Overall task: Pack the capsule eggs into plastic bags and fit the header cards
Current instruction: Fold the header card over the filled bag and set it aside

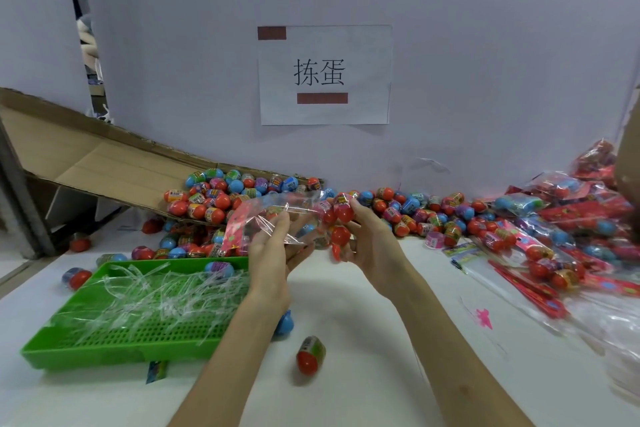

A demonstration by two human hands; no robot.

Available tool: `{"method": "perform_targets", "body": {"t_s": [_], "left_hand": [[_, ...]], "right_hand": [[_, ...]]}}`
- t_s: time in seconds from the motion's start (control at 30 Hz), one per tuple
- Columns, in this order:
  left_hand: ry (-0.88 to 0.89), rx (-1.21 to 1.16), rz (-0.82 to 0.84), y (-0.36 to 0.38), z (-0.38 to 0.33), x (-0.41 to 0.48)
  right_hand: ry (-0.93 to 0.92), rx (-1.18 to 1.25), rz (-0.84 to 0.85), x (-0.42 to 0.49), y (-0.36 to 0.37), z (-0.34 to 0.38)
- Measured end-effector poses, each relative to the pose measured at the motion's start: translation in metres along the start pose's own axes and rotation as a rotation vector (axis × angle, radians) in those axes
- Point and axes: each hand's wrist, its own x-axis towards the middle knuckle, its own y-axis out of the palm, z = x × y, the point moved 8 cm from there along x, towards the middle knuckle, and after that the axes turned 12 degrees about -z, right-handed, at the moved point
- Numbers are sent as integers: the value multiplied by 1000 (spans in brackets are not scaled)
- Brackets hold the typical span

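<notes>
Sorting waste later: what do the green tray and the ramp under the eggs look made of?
Green tray: looks like moulded plastic, glossy, with a perforated grid floor. Ramp: seems corrugated cardboard, matte brown, with fold creases and a ragged edge.

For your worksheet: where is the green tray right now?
In the head view, the green tray lies on the white table, lower left, beside the left hand, holding clear plastic strips.

Two bare forearms in frame, no sleeves visible up to the bottom edge. Left hand point(273, 253) and right hand point(372, 246): no gloves, rings, watch or wristbands. Nails short, unpainted as far as visible.
</notes>
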Motion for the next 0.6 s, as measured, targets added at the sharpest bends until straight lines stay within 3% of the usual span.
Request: {"method": "perform_targets", "body": {"t_s": [0.6], "left_hand": [[-35, -88, -44, -4, -2, 2]], "right_hand": [[17, -45, 161, -3, 12, -6]]}}
